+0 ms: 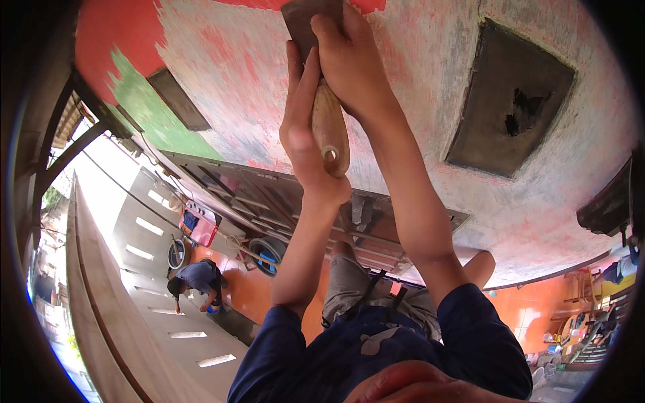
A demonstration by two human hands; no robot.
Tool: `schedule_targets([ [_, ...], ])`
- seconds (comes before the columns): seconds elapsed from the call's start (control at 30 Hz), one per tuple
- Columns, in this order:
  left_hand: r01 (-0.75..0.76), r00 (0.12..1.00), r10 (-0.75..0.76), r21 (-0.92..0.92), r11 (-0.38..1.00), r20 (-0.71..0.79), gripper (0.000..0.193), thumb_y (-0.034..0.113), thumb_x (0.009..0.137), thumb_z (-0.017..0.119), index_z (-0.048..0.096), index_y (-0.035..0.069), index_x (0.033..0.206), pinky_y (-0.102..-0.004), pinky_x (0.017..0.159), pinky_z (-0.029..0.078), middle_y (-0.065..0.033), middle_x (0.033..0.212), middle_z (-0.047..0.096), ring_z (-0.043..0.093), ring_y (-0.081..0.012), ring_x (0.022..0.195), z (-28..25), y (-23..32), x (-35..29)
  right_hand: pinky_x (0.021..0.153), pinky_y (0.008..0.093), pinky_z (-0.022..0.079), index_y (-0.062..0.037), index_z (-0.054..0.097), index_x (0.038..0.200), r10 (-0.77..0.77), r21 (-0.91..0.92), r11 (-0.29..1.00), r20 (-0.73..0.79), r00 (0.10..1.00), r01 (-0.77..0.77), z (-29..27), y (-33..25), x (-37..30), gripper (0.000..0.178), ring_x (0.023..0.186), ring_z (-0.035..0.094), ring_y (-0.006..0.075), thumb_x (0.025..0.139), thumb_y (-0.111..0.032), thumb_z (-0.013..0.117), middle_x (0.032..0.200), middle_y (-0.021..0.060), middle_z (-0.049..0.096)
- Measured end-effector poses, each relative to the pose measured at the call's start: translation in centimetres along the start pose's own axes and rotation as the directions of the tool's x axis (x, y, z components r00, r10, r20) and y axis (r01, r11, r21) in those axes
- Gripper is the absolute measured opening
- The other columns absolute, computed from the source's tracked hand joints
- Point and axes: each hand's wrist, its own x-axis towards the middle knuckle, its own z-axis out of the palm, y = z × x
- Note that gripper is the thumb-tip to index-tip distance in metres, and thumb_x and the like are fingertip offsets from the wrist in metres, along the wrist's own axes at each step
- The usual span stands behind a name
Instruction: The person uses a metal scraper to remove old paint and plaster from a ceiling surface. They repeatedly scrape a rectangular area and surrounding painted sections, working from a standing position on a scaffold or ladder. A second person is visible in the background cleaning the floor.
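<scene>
Before the patchy wall, the right hand grasps the scraper near its blade; the left hand lies along the handle — probably for steadiness — though its closure I cannot tell.

- Looks like wood on the tool handle: worn, matt.
- Dull, dark, apparently metal on the blade.
- Patchy paint on the wall, rough-looking and matt.
- Glossy, smooth orange on the floor.
- Matt, creased cloth for the navy shirt and grey shorts.
</scene>
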Motion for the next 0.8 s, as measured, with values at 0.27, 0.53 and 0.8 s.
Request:
schedule_targets([
  [0.27,0.081,0.997,-0.080,-0.081,0.993,0.004,0.092,0.062,0.095,0.021,0.044,-0.012,0.144,-0.0451,0.121,0.021,-0.0356,0.156,0.028,0.023,-0.0411,0.150,-0.8,-1.1,-3.3,0.085,0.0319,0.046,-0.0004,0.061,0.110,0.288,0.006,0.957,-0.096,0.953,-0.289,-0.8,-0.9,-2.2,0.024,0.093,0.057,0.0146,0.098,-0.019,0.051,0.102,0.0061,0.065],
  [0.53,-0.003,0.999,0.004,-0.021,1.000,0.041,0.092,0.061,0.094,0.021,0.045,-0.014,0.142,-0.0468,0.119,0.024,-0.0393,0.152,0.032,0.024,-0.0454,0.149,-1.2,-1.8,-3.9,0.080,0.0307,0.046,-0.0006,0.061,0.106,0.188,-0.012,0.982,-0.062,0.980,-0.189,-1.8,1.0,-3.1,0.021,0.088,0.055,0.0120,0.098,-0.018,0.051,0.095,0.0045,0.065],
  [0.8,-0.041,0.997,0.048,-0.108,0.993,0.055,0.091,0.058,0.093,0.022,0.044,-0.016,0.141,-0.0469,0.120,0.021,-0.0384,0.150,0.037,0.022,-0.0454,0.150,-1.0,-4.0,-4.8,0.080,0.0414,0.049,0.0026,0.054,0.104,0.118,-0.039,0.992,-0.025,0.993,-0.119,-1.9,0.6,-2.9,0.021,0.087,0.063,0.0309,0.096,-0.015,0.047,0.096,0.0199,0.065],
])
